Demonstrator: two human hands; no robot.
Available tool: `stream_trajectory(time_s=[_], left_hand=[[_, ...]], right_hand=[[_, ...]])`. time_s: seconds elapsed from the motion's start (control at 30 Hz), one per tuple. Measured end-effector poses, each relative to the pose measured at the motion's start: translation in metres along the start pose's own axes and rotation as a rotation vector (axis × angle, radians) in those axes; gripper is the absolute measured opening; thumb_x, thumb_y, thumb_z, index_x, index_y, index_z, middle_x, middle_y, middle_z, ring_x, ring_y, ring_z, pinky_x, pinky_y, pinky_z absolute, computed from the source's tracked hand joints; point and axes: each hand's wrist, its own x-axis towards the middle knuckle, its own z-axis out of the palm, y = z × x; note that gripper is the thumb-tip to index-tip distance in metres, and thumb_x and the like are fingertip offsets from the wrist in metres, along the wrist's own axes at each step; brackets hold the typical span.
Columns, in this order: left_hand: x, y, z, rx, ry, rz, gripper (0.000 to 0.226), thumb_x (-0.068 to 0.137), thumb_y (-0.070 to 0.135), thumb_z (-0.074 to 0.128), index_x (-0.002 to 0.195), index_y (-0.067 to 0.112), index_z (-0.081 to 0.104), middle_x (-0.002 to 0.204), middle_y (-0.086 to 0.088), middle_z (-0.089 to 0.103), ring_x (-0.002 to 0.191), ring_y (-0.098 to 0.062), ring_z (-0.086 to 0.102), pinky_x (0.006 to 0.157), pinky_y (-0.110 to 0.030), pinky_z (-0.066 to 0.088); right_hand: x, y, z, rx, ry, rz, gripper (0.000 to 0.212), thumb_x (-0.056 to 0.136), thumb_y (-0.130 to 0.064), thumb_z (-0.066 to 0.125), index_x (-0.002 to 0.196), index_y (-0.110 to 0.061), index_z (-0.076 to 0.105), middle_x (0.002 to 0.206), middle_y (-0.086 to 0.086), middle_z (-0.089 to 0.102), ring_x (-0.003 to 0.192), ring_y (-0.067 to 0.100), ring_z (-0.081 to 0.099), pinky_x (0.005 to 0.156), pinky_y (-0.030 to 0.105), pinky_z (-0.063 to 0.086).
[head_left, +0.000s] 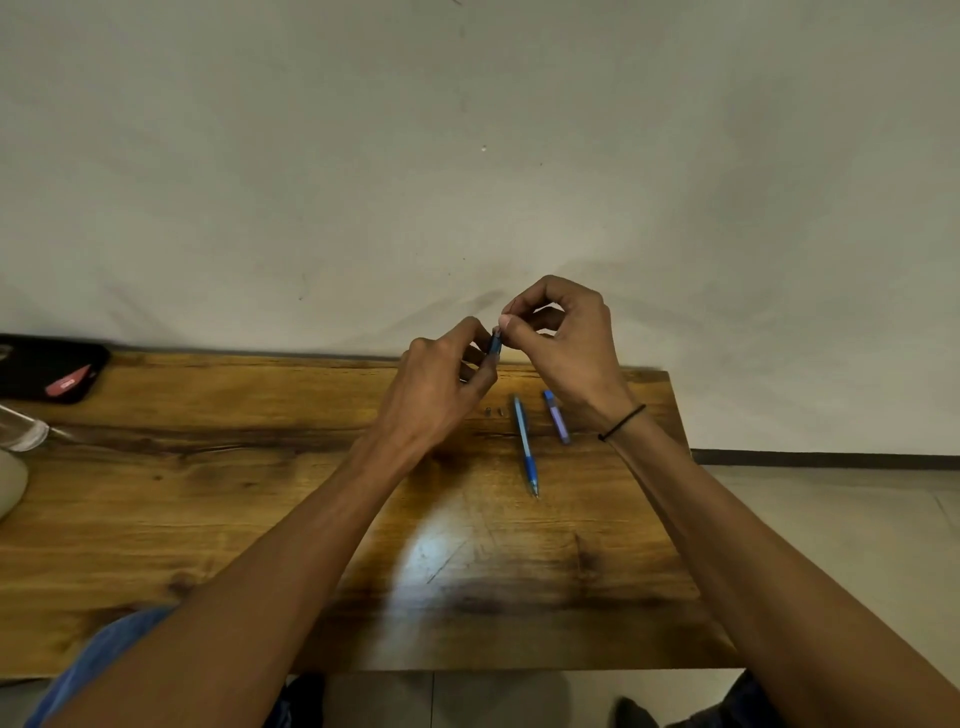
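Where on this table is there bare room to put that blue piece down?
The blue piece fits on the wide stretch of table between the clear bottle and the blue pen, or the near strip below the pen's tip. Crowded: far right, where pen, purple barrel and tiny parts lie close.

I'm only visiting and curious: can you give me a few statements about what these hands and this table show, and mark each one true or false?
1. The left hand and the right hand both pinch a small blue pen piece above the table. True.
2. A blue pen lies flat on the table between the forearms. True.
3. The tabletop is glass. False: it is wood.
4. The right wrist is bare. False: a dark band circles it.
5. Every pen part is in the hands. False: a second blue piece lies on the table beside the blue pen.
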Motion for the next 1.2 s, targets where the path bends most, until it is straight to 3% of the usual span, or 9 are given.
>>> stream_trajectory(time_s=[0.27,0.43,0.7,0.83,0.97,1.2], left_hand=[[0.001,0.001,0.0,-0.058,-0.008,-0.032,0.014,0.103,0.027,0.068,0.116,0.022,0.063,0.103,0.004,0.077,0.074,0.004,0.067,0.066,-0.006,0.05],[0.001,0.002,-0.001,-0.095,-0.002,-0.044,0.015,0.103,0.025,0.067,0.117,0.02,0.064,0.104,0.0,0.078,0.083,-0.009,0.075,0.07,-0.014,0.056],[0.002,0.001,-0.002,-0.139,0.022,-0.07,0.013,0.103,0.026,0.067,0.115,0.025,0.063,0.103,0.001,0.079,0.082,-0.007,0.076,0.073,-0.022,0.064],[0.002,-0.001,-0.005,-0.156,0.042,-0.072,0.01,0.102,0.029,0.068,0.11,0.028,0.062,0.101,0.003,0.08,0.08,-0.002,0.076,0.073,-0.023,0.066],[0.003,-0.002,-0.004,-0.165,0.038,-0.084,0.009,0.103,0.03,0.067,0.109,0.025,0.063,0.099,0.004,0.079,0.081,-0.004,0.077,0.077,-0.03,0.067],[0.002,-0.001,-0.005,-0.161,0.032,-0.083,0.008,0.102,0.03,0.068,0.107,0.027,0.062,0.097,0.007,0.078,0.08,-0.002,0.077,0.076,-0.032,0.067]], right_hand=[[0.001,0.0,0.0,-0.011,0.013,0.001,0.006,0.09,-0.009,0.079,0.096,-0.007,0.076,0.1,0.005,0.074,0.092,0.018,0.074,0.087,0.04,0.064],[0.001,0.002,0.001,-0.01,0.008,-0.001,0.007,0.091,-0.009,0.079,0.097,-0.007,0.077,0.102,0.004,0.073,0.094,0.017,0.074,0.088,0.04,0.064],[0.002,0.015,0.002,0.093,0.014,0.031,0.01,0.095,-0.002,0.069,0.101,-0.007,0.075,0.099,0.005,0.076,0.092,0.019,0.077,0.087,0.043,0.065],[-0.001,0.043,0.0,-0.276,-0.17,-0.012,0.019,0.096,0.001,0.066,0.104,-0.013,0.076,0.105,0.001,0.073,0.093,0.014,0.07,0.087,0.039,0.063],[-0.012,0.07,0.01,-0.655,-0.395,-0.103,0.019,0.095,-0.004,0.069,0.108,-0.017,0.075,0.11,0.004,0.066,0.102,0.022,0.064,0.086,0.043,0.06],[-0.018,0.085,0.028,-0.817,-0.379,-0.187,0.015,0.097,-0.015,0.072,0.111,-0.015,0.076,0.113,0.007,0.066,0.111,0.028,0.056,0.085,0.043,0.056]])
